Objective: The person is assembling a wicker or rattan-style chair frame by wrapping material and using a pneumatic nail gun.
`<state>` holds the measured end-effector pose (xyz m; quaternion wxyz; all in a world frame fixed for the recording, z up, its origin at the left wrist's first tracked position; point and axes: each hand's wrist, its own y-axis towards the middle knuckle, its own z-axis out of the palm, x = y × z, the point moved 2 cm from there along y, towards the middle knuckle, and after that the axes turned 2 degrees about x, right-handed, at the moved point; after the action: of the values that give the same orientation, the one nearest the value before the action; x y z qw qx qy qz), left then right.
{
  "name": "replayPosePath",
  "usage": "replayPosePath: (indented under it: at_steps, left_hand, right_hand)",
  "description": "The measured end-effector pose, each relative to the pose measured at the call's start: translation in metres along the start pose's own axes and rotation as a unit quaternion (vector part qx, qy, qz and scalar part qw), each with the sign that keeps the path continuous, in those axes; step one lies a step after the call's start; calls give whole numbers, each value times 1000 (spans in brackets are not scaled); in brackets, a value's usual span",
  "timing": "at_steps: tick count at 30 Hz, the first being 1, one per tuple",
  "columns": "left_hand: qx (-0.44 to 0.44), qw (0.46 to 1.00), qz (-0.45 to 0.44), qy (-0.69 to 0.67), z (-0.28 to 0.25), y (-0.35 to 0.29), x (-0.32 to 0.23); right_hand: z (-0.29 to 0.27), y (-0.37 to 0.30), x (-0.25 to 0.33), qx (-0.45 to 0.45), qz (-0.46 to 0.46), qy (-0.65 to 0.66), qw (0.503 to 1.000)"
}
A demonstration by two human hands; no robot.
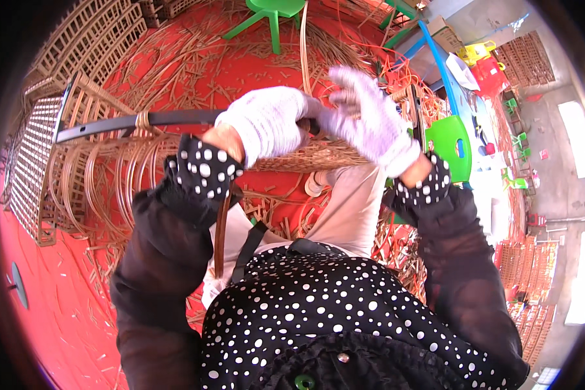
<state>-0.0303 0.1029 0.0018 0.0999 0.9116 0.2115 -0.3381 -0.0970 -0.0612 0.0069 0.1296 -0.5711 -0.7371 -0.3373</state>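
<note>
Both my hands wear white knit gloves. My left hand (266, 123) is closed around a dark curved bar (175, 117) that runs out to the left, with a tan binding wrapped on it. Beside it, my right hand (369, 120) has its fingers apart, its thumb side close to the left hand. A long tan strip (303, 49) rises from behind the hands; its lower end is hidden. Below the hands lies a woven basket part (318, 158), joined at left to loops of bent strips (104, 179). A brown strip (221, 237) hangs under my left forearm.
Cut strips (195, 65) litter the red floor (52, 292). A green stool (273, 13) stands ahead, and a green chair (450, 148) at right. Lattice baskets (91, 39) are stacked at far left. A blue-edged table (445, 71) is at right, with yellow and red containers (484, 68) beyond.
</note>
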Motion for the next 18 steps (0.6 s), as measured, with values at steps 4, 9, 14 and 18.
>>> replayPosePath:
  at_steps: [4,9,14,18]
  left_hand:
    - [49,999,-5,-21,-8,17,9]
    - [98,995,-26,14,-13,26,12]
    - [-430,894,124,37,-2,-17,0]
    - [-417,905,79,33,44,-38,4]
  right_hand:
    - [6,-12,6,-14,-52,-73,996]
    - [7,-3,9,8,-80,-100,992]
    - [5,8,-3,48,56,-2,997]
    - [3,27,-17,83,141,140,977]
